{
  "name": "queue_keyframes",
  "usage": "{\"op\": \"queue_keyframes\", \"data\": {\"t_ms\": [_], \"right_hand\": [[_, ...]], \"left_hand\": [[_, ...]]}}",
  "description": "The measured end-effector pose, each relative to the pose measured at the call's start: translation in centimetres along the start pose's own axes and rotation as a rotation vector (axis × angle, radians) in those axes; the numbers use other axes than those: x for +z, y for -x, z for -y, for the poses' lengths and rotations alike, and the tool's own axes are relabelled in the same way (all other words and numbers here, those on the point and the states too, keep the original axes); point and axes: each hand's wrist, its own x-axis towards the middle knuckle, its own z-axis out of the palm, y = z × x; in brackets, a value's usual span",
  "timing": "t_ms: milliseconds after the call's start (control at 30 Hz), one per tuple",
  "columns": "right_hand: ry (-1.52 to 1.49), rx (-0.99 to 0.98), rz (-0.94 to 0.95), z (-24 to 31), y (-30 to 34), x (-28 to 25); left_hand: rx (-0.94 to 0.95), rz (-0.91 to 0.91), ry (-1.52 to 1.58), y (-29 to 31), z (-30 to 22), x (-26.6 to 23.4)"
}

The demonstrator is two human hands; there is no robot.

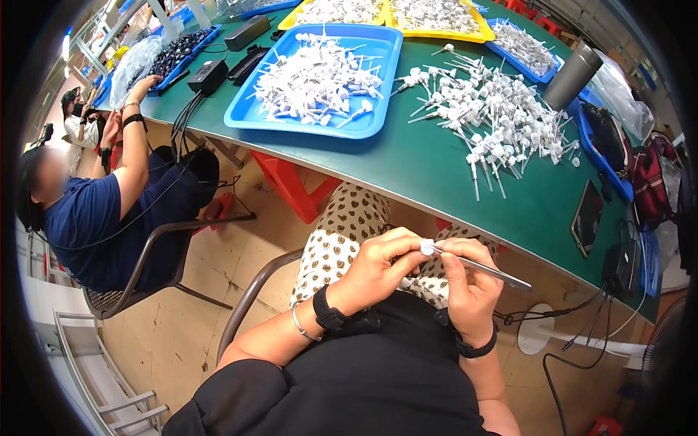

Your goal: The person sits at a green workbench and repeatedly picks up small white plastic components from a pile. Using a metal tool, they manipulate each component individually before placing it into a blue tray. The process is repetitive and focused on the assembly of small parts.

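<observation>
Above my lap, my left hand [378,267] pinches a small white plastic part [427,248] between thumb and fingertips. My right hand [471,294] is closed around slim metal tweezers [498,273], whose narrow tip meets the white part. The tweezers' wide end sticks out to the right past my fingers. On the green table [320,154] ahead lies a loose pile of white parts with thin stems [502,109]. Left of that pile, a blue tray [243,109] holds many similar parts.
Yellow trays [443,33] of white parts stand at the back. A dark grey cylinder [574,76], a phone [587,218] and a black box [619,263] with cables sit at the right. A co-worker [94,196] sits at the left, reaching toward another tray.
</observation>
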Motion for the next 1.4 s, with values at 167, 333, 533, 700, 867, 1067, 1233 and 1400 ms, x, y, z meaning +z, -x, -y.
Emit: {"op": "queue_keyframes", "data": {"t_ms": [167,333,533,700,867,1067,1233,1400], "right_hand": [[-0.014,0.020,-0.005,0.01,0.03,0.08],[-0.044,0.052,-0.018,-0.08,0.24,0.26],[-0.104,0.124,-0.050,0.34,0.42,0.49],[-0.134,0.131,-0.055,0.37,0.36,0.57],[-0.048,0.081,-0.027,-0.06,0.38,0.42],[-0.156,0.146,-0.058,0.27,0.41,0.62],[-0.157,0.177,-0.066,0.36,0.42,0.66],[-0.152,0.170,-0.065,0.22,0.46,0.75]], "left_hand": [[-0.008,0.018,0.035,0.12,0.40,-0.06],[-0.032,0.031,0.075,0.13,0.17,-0.20],[-0.045,0.049,0.079,0.30,0.46,-0.29],[-0.033,0.043,0.075,0.30,0.54,-0.30],[-0.030,0.032,0.077,0.27,0.36,-0.25],[-0.028,0.034,0.080,0.30,0.54,-0.20],[0.023,0.016,0.011,0.29,0.86,-0.08],[0.038,0.002,-0.039,0.38,0.97,-0.04]]}}
